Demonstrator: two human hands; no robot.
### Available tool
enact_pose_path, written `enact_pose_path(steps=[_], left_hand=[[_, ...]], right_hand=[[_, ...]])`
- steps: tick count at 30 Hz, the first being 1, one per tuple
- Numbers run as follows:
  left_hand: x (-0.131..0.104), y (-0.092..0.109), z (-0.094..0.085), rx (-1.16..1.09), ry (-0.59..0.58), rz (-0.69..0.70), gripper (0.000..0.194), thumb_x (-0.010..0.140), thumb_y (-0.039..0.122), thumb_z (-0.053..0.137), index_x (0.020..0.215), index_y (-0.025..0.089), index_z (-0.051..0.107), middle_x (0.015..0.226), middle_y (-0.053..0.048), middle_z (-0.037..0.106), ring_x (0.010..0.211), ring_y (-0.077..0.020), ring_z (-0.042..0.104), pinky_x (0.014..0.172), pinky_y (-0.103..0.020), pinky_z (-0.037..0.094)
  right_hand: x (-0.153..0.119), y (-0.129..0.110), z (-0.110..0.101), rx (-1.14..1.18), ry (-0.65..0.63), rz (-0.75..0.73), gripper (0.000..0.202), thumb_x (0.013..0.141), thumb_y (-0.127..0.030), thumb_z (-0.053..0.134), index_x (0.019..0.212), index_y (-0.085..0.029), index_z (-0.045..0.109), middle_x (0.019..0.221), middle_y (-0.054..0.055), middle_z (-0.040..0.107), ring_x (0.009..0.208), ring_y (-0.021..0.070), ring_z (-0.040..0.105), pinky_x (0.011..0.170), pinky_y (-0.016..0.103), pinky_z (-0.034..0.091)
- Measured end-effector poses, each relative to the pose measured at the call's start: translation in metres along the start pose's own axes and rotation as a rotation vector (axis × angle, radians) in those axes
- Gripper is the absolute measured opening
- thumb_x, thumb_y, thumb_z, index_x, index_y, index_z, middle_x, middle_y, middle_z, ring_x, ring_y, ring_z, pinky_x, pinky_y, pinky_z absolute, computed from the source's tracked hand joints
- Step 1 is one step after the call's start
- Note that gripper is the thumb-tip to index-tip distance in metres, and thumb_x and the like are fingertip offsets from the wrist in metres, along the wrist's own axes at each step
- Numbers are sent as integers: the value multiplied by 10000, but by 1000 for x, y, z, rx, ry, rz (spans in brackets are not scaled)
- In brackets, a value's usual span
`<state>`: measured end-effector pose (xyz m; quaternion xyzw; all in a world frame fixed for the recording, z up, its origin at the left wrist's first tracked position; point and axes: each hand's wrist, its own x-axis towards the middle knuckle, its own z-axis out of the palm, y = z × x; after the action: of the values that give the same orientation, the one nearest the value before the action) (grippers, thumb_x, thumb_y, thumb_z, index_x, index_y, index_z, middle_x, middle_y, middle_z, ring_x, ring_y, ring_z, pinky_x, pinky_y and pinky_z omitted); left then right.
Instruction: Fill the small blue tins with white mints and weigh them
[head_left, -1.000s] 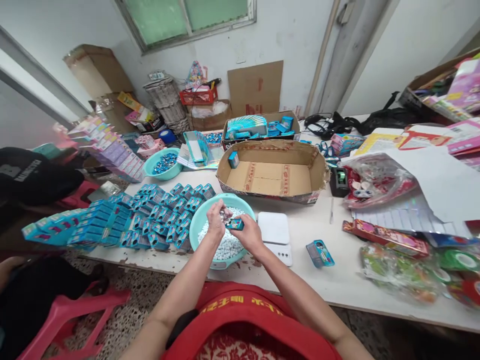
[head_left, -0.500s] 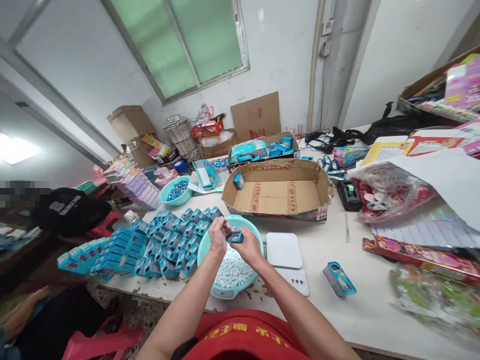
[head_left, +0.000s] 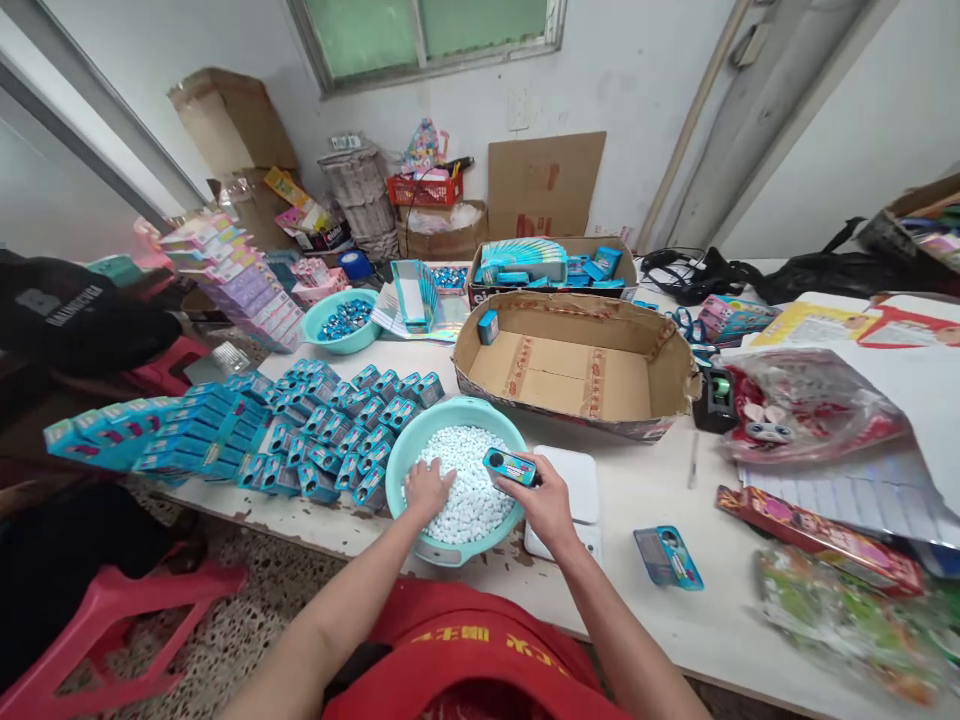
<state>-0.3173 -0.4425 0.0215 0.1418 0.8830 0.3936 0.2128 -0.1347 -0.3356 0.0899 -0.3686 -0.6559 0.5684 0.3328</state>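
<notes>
My left hand (head_left: 427,490) reaches into a mint-green bowl (head_left: 459,408) of small white pellets (head_left: 465,510). Its fingers are apart and rest among the pellets, fingertips partly sunk in. Over the bowl's right side, my right hand (head_left: 546,498) grips a small blue box (head_left: 510,467) with a dark round opening at one end. Beneath that hand, a white scale (head_left: 574,470) is partly covered. Another blue box (head_left: 669,557) lies on the table to the right. Left of the bowl stand rows of similar blue boxes (head_left: 322,425).
An open cardboard tray (head_left: 562,370) behind the bowl holds one blue box in its corner. A smaller bowl (head_left: 341,340) of shiny blue pieces stands at the back left. Right lie a tape dispenser (head_left: 716,398), a red box (head_left: 821,540) and plastic bags. A person in a black cap (head_left: 75,310) sits left.
My left hand has come away from the box and down into the pellets. My right hand has moved right with the box. The view has tilted downward.
</notes>
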Motion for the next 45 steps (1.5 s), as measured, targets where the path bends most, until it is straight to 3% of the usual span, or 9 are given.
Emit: enact_pose_path(steps=[3, 8, 11, 15, 18, 22, 29, 40, 45], left_hand=[[0, -5, 26, 5, -18, -66, 228, 670, 347, 664, 823, 186, 612, 1173, -152, 567, 1267, -352, 379, 1024, -454, 272], [18, 3, 45, -215, -109, -144, 254, 637, 410, 683, 658, 203, 537, 809, -63, 614, 998, -275, 579, 832, -341, 430], [20, 8, 37, -417, -155, -195, 330, 639, 499, 644, 670, 202, 502, 684, -19, 567, 749, -201, 604, 646, -288, 457], [12, 27, 18, -648, -227, -231, 374, 635, 545, 598, 726, 196, 502, 625, 15, 521, 489, -113, 502, 444, -230, 364], [1, 53, 7, -868, -255, -203, 350, 625, 504, 628, 725, 190, 510, 608, 27, 517, 460, -90, 487, 441, -219, 360], [-9, 84, 2, -1242, -181, -203, 326, 595, 424, 697, 650, 174, 496, 583, 22, 548, 537, -124, 583, 561, -257, 457], [-6, 102, 4, -1226, -158, -127, 327, 611, 412, 713, 649, 172, 495, 552, 32, 534, 475, -113, 548, 488, -243, 431], [2, 108, 15, -1030, -153, -103, 433, 669, 513, 671, 533, 179, 431, 470, 41, 421, 429, -85, 472, 439, -218, 373], [3, 109, 16, -1058, -85, -100, 480, 646, 555, 693, 518, 176, 428, 476, 41, 423, 406, -74, 454, 392, -204, 324]], right_hand=[[-6, 4, 1, -18, 49, 63, 389, 602, -391, 758, 928, -197, 673, 873, 33, 655, 822, 217, 613, 759, 343, 483], [-6, 8, 8, -49, 58, 119, 398, 600, -392, 758, 931, -192, 666, 861, 33, 657, 814, 215, 612, 745, 338, 484], [-2, 10, 11, -85, 33, 99, 388, 617, -385, 749, 943, -194, 660, 891, 40, 654, 844, 221, 613, 766, 342, 479], [1, 16, 21, -152, -22, 23, 324, 648, -324, 716, 941, -201, 648, 939, 49, 642, 890, 230, 610, 805, 354, 469], [1, 20, 34, -254, -84, -26, 284, 660, -236, 662, 942, -206, 639, 925, 48, 634, 897, 236, 604, 809, 363, 469], [2, 17, 49, -369, -152, -83, 252, 662, -198, 637, 913, -212, 639, 899, 48, 643, 902, 246, 603, 816, 373, 468], [15, 13, 48, -447, -157, -97, 265, 671, -241, 685, 932, -212, 649, 924, 57, 660, 915, 255, 617, 810, 373, 469], [26, 11, 46, -390, -153, -85, 254, 683, -245, 675, 936, -226, 650, 911, 44, 654, 892, 245, 620, 796, 363, 472], [29, 10, 48, -369, -156, -60, 273, 666, -221, 687, 936, -213, 651, 911, 49, 649, 898, 246, 613, 808, 372, 470]])
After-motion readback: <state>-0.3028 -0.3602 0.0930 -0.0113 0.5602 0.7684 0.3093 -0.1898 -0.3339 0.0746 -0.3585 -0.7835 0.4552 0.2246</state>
